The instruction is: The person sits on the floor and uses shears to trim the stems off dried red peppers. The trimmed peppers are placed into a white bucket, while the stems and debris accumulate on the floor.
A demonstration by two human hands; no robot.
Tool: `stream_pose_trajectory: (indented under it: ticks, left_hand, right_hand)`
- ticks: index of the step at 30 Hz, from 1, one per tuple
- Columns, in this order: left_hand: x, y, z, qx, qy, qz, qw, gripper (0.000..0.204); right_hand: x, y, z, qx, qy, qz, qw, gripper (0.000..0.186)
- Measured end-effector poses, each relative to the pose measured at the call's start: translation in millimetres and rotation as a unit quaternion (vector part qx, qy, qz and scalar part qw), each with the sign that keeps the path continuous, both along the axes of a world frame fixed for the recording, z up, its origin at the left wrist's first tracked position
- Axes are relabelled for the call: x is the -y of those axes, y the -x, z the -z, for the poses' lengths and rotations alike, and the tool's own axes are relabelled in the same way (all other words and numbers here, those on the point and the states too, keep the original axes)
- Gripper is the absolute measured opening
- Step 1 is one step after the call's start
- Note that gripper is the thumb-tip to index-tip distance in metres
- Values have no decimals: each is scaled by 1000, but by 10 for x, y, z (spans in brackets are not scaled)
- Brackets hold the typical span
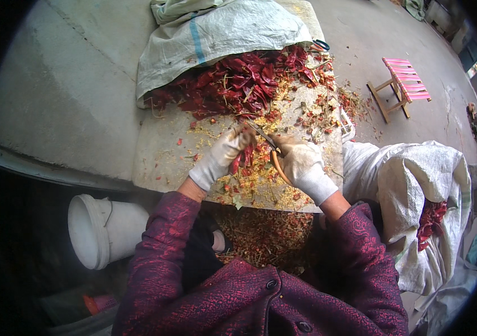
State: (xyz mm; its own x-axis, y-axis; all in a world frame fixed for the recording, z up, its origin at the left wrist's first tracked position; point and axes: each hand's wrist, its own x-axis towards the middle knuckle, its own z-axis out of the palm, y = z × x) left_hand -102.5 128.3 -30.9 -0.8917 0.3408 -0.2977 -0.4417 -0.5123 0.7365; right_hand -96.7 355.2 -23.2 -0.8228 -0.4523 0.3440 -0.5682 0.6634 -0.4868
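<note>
My left hand (228, 150), in a soiled white glove, is closed on a dried red chili pepper (242, 161) that hangs below its fingers. Orange-handled scissors (277, 161) are gripped in my right hand (301, 162), also gloved. Their blades point up and left, close to the left fingertips. Both hands are over the near part of a pale table (163, 151) strewn with yellow seeds and bits of stem. Beyond them lies a heap of dried red chilies (238, 81), partly under a white woven sack (221, 33) with a blue stripe.
A white bucket (90, 232) lies tipped at the lower left. An open woven sack (418, 168) with chilies stands at my right. Stems and scraps (272, 238) cover the floor below the table. A pink-striped folding stool (404, 84) stands at the far right.
</note>
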Motion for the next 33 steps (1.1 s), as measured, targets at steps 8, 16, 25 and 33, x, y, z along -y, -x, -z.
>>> stream_pose_trajectory:
  ticks: [8, 16, 25, 33]
  left_hand:
    - [-20, -31, -194, -235, 376, 71, 894, 27]
    - [258, 58, -114, -215, 509, 58, 831, 27]
    - [1304, 868, 509, -112, 864, -7, 490, 40]
    - [1159, 918, 856, -83, 836, 73, 537, 53]
  right_hand:
    - [-41, -95, -121, 527, 369, -158, 749, 52]
    - [-176, 240, -180, 386, 786, -182, 447, 79]
    - [-155, 156, 38, 421, 642, -44, 640, 72]
    - [-154, 262, -44, 451, 633, 14, 629, 58]
